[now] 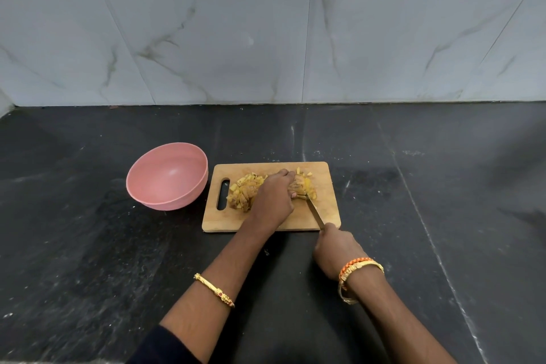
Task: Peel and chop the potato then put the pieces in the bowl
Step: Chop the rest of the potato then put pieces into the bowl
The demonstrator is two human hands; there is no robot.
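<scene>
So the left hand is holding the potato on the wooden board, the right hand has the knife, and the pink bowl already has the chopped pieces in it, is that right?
Not quite. The head view shows the pink bowl holding nothing; the chopped pieces lie on the wooden board. The rest stands: the left hand holds the potato on the board, and the right hand has the knife.

Kitchen (tiled wall (206, 38), chopping board (328, 210))

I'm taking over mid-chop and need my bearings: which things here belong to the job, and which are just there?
In the job:
potato pieces on the chopping board
knife, gripped by the right hand
left hand, holding the potato down
pink bowl, no pieces in it yet

Just there:
black counter
tiled wall
</scene>
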